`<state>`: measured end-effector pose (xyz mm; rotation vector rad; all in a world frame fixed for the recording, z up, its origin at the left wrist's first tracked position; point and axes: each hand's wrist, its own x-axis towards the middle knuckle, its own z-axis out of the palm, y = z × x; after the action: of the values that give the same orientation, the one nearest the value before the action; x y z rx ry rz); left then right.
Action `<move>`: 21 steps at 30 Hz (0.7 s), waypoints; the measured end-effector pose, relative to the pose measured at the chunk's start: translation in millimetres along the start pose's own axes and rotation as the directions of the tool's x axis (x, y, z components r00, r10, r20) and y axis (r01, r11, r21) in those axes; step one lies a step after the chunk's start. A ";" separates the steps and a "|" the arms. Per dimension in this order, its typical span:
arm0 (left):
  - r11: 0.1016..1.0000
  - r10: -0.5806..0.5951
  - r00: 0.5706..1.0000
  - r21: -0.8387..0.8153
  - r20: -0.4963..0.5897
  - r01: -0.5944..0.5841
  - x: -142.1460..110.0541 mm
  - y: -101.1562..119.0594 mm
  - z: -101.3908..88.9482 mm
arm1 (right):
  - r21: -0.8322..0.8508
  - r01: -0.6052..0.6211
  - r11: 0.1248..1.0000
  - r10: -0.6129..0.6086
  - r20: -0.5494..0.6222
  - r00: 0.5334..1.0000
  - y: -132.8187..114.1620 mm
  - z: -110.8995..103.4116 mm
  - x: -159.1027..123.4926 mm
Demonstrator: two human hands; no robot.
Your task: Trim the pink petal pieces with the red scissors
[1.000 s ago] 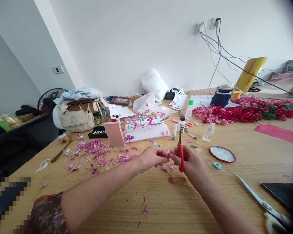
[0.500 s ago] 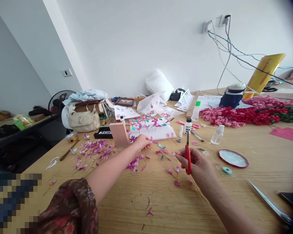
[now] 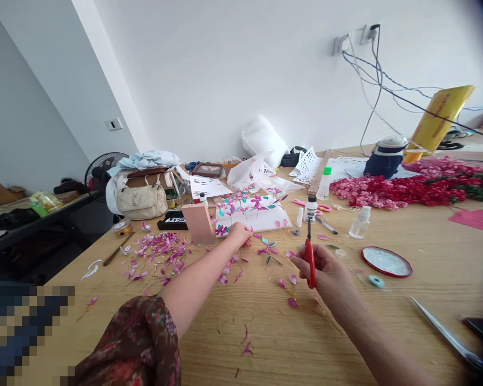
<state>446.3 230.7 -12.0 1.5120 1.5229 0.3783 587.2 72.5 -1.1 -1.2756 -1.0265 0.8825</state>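
My right hand (image 3: 326,273) is closed round small red-handled scissors (image 3: 309,257), blades pointing up and away, held just above the wooden table (image 3: 265,332). My left hand (image 3: 239,234) reaches forward to the front edge of a white sheet carrying pink flowers with teal leaves (image 3: 251,212). Its fingers are curled at a small pink piece, and I cannot make out whether they grip it. Loose pink petals on thin stems (image 3: 287,284) lie between the two hands. A larger scatter of pink petals (image 3: 156,252) lies to the left.
A pink block (image 3: 198,223) stands left of the sheet. Small glue bottles (image 3: 310,208), a red-rimmed lid (image 3: 386,261) and a teal spool (image 3: 375,281) lie to the right. Large scissors (image 3: 446,335) sit at the near right. Red and pink flowers (image 3: 406,188), a beige bag (image 3: 141,201) and plastic bags fill the back.
My left hand left the right hand and stretched forward to the edge of the flower sheet. The right hand kept the scissors. The view shifted slightly left.
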 end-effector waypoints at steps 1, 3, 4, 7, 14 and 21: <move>1.000 0.004 1.000 -0.007 -0.003 -0.004 -0.7 -0.4 -0.1 | 0.000 0.000 1.000 0.000 0.003 1.000 0.1 0.0 0.1; 1.000 0.011 1.000 -0.019 -0.007 -0.011 -2.3 -1.1 -0.1 | -0.001 0.003 1.000 -0.003 0.006 1.000 0.1 0.1 0.2; 1.000 0.015 1.000 -0.023 -0.009 -0.016 -2.9 -1.4 -0.1 | -0.001 0.005 1.000 -0.005 0.006 1.000 0.0 0.3 0.2; 0.999 0.034 0.999 -0.027 -0.011 -0.034 -3.7 -1.7 -0.3 | -0.001 0.013 1.000 -0.013 0.001 1.000 -0.8 1.0 0.0; 0.993 0.116 0.993 0.029 -0.024 -0.115 -9.7 0.6 -4.3 | -0.002 0.034 0.999 -0.034 -0.023 0.999 4.8 -0.1 2.5; 0.937 0.309 0.951 0.161 0.025 -0.309 -19.6 27.7 2.5 | 0.002 0.074 0.997 -0.073 -0.156 0.985 1.9 -9.8 3.6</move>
<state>461.7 217.5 15.3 1.8894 1.3428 0.4434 597.7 73.0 -2.6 -1.2709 -0.9392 0.7189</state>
